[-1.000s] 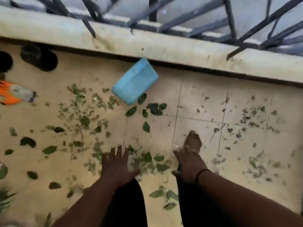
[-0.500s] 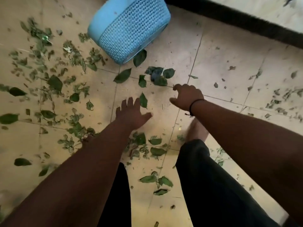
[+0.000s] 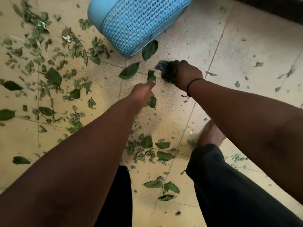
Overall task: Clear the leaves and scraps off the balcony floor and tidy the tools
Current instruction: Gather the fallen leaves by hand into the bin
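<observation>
Low over tiled floor (image 3: 255,35), both arms stretched toward 12 o'clock. Right hand (image 3: 185,74) curled round a bunch of leaves (image 3: 164,69), dark green showing past the knuckles at its 9 o'clock side. Left hand (image 3: 142,95) just beside, at 7 o'clock of the right, fingers closed on a single leaf (image 3: 152,102) (another leaf (image 3: 151,76) touching its fingertips). Blue basket (image 3: 139,22) tipped on its side at 12 o'clock, near both hands, mesh wall facing up. Loose leaves and scraps (image 3: 54,76) thick from 8 to 11 o'clock; smaller scatter (image 3: 157,148) at 6 o'clock by a bare foot (image 3: 209,133).
</observation>
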The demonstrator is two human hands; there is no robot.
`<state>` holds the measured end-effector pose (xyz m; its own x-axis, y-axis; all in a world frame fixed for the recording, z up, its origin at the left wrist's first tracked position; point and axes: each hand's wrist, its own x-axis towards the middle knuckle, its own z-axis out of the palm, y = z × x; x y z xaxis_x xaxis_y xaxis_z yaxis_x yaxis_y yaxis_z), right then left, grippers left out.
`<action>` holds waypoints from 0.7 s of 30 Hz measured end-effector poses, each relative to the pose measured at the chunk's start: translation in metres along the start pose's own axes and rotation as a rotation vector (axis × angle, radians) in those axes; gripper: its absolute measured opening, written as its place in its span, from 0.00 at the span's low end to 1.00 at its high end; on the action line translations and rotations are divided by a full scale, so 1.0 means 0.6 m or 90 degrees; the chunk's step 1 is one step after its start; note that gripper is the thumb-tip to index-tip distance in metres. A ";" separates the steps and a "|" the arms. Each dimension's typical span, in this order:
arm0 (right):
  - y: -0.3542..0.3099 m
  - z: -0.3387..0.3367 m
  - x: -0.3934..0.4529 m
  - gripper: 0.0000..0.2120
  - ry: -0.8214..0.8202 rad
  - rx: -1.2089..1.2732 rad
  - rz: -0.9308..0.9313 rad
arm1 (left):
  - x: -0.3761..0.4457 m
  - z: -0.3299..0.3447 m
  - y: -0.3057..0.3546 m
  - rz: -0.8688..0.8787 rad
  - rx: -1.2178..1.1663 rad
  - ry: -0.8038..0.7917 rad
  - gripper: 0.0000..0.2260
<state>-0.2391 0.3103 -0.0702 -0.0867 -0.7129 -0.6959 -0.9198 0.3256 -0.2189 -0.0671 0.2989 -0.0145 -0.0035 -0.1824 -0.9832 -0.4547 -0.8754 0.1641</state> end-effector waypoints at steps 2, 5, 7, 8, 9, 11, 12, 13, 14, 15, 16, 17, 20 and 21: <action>0.000 0.007 0.007 0.21 0.004 -0.029 0.000 | 0.004 0.005 -0.001 -0.017 -0.032 -0.020 0.20; 0.003 0.007 0.012 0.20 -0.013 -0.029 0.025 | 0.012 0.012 -0.005 -0.009 -0.024 -0.025 0.22; 0.009 0.004 0.009 0.21 -0.048 -0.027 0.031 | 0.017 0.014 -0.008 -0.002 -0.019 -0.018 0.17; 0.014 0.003 0.006 0.22 -0.062 -0.022 0.026 | 0.018 0.015 -0.010 -0.002 -0.015 -0.013 0.13; 0.019 -0.001 0.001 0.21 -0.071 -0.004 0.017 | 0.021 0.017 -0.011 -0.006 -0.007 -0.007 0.11; 0.035 -0.006 -0.009 0.13 -0.083 0.081 0.011 | 0.024 0.020 -0.013 -0.008 0.015 -0.002 0.11; 0.044 -0.008 -0.012 0.08 -0.087 0.129 0.017 | 0.025 0.021 -0.013 -0.003 0.026 -0.001 0.11; 0.052 -0.013 -0.016 0.06 -0.090 0.176 0.027 | 0.027 0.023 -0.014 0.004 0.042 0.001 0.11; 0.060 -0.017 -0.019 0.06 -0.094 0.221 0.042 | 0.028 0.025 -0.014 0.011 0.063 0.005 0.11; 0.068 -0.021 -0.020 0.07 -0.099 0.254 0.053 | 0.030 0.027 -0.012 0.018 0.084 0.008 0.11; 0.077 -0.023 -0.018 0.07 -0.099 0.267 0.058 | 0.033 0.029 -0.011 0.027 0.102 0.012 0.11; 0.085 -0.026 -0.015 0.07 -0.095 0.264 0.056 | 0.037 0.032 -0.009 0.039 0.122 0.015 0.12; 0.101 -0.031 -0.002 0.06 -0.059 0.186 0.026 | 0.048 0.040 0.001 0.093 0.223 0.002 0.12; 0.101 -0.031 0.002 0.08 -0.033 0.141 0.000 | 0.049 0.044 0.005 0.108 0.258 -0.002 0.13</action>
<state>-0.3021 0.3176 -0.0717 -0.0611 -0.6821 -0.7287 -0.8127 0.4578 -0.3604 -0.0918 0.3029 -0.0449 -0.1101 -0.3067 -0.9454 -0.7602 -0.5868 0.2789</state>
